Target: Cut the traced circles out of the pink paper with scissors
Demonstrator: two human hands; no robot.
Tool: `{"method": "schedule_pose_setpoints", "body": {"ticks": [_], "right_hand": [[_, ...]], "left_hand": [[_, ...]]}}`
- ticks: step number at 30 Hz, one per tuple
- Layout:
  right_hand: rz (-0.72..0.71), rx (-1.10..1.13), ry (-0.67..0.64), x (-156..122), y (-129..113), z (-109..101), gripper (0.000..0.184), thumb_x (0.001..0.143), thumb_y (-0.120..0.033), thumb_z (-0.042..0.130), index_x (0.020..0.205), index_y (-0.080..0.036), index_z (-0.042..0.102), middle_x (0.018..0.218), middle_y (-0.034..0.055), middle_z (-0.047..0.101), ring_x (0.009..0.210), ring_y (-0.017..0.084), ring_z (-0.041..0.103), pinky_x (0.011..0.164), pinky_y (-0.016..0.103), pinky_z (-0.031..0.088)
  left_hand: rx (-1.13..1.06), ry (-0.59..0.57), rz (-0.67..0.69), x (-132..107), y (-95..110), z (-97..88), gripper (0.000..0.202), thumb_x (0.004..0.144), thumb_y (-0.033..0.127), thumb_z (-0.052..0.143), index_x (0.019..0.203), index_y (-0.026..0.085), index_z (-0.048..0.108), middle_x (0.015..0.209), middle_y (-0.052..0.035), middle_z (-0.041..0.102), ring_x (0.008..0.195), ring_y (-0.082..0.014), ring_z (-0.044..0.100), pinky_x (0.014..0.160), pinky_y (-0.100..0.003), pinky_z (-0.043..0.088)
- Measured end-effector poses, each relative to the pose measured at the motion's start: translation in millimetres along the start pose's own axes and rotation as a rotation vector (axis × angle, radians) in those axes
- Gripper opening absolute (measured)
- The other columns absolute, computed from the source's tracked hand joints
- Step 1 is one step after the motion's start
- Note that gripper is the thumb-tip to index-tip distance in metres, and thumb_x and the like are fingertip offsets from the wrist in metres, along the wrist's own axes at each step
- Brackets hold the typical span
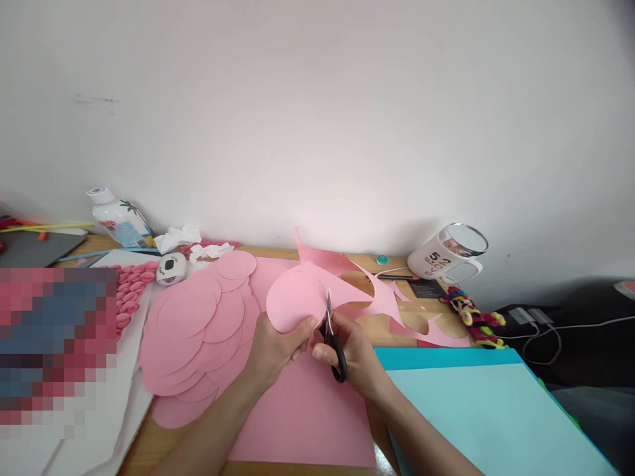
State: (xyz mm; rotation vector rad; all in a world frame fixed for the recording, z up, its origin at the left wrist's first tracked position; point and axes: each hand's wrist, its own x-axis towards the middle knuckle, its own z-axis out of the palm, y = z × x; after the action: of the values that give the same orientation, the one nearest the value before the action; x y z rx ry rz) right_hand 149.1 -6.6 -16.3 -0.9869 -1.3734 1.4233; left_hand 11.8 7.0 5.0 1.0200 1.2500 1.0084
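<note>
My left hand [275, 347] pinches the near edge of a pink paper piece [292, 297] with a rounded outline, held up above the desk. My right hand [352, 354] grips black-handled scissors [331, 330], blades pointing up into the paper's right edge. The cut-away remainder of the pink sheet [377, 291] trails off to the right, with curved holes in it. Below both hands lies a flat pink sheet [302, 410].
A pile of several pink paper circles [198, 330] lies left of my hands. Teal paper sheets [476, 410] cover the right. A white mug [446, 254], a bottle [119, 218], a small punch [171, 268], crumpled tissue [178, 237] and cables [546, 330] line the back and the right side.
</note>
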Motion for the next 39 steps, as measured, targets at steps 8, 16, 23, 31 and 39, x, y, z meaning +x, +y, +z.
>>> {"method": "schedule_pose_setpoints", "body": {"ticks": [8,16,23,31,39], "right_hand": [[-0.019,0.007,-0.012,0.4,-2.8,1.5,0.040,0.063,-0.051,0.070,0.074,-0.018,0.051,0.058,-0.0060,0.033,0.050,0.008,0.024,0.044,0.021,0.021],[-0.015,-0.040,0.014,-0.2,-2.4,0.5,0.037,0.066,-0.050,0.068,0.071,-0.019,0.049,0.058,-0.0048,0.035,0.051,0.009,0.027,0.043,0.022,0.022],[-0.018,-0.070,0.033,0.1,-2.5,0.9,0.034,0.069,-0.048,0.065,0.070,-0.019,0.047,0.057,-0.0051,0.035,0.051,0.009,0.027,0.044,0.022,0.023],[0.013,-0.052,0.029,-0.5,-2.4,0.2,0.034,0.068,-0.046,0.066,0.069,-0.018,0.047,0.056,-0.0046,0.040,0.050,0.009,0.031,0.044,0.022,0.023],[0.036,-0.083,0.037,-0.1,-7.1,2.0,0.034,0.068,-0.047,0.065,0.066,-0.018,0.047,0.052,-0.0038,0.045,0.048,0.009,0.034,0.043,0.022,0.026]], "left_hand": [[-0.012,-0.018,0.023,1.4,-4.2,-1.8,0.035,0.064,0.029,0.063,0.039,0.016,0.043,0.030,0.0068,0.035,0.030,-0.0041,0.030,0.032,-0.020,0.023],[-0.019,-0.014,0.029,2.4,-4.3,-1.4,0.030,0.065,0.027,0.061,0.041,0.016,0.046,0.031,0.0069,0.035,0.030,-0.0041,0.030,0.031,-0.019,0.022],[-0.004,-0.010,0.037,2.7,-5.4,-1.5,0.032,0.064,0.029,0.061,0.040,0.016,0.045,0.032,0.0065,0.036,0.030,-0.0040,0.029,0.031,-0.019,0.021],[0.004,0.020,0.020,1.1,-0.2,-0.9,0.034,0.062,0.028,0.062,0.037,0.017,0.040,0.031,0.0070,0.033,0.031,-0.0041,0.029,0.032,-0.020,0.022],[-0.009,0.036,0.020,2.1,-0.3,-1.0,0.034,0.061,0.029,0.062,0.038,0.017,0.040,0.033,0.0073,0.033,0.032,-0.0045,0.029,0.034,-0.021,0.022]]}}
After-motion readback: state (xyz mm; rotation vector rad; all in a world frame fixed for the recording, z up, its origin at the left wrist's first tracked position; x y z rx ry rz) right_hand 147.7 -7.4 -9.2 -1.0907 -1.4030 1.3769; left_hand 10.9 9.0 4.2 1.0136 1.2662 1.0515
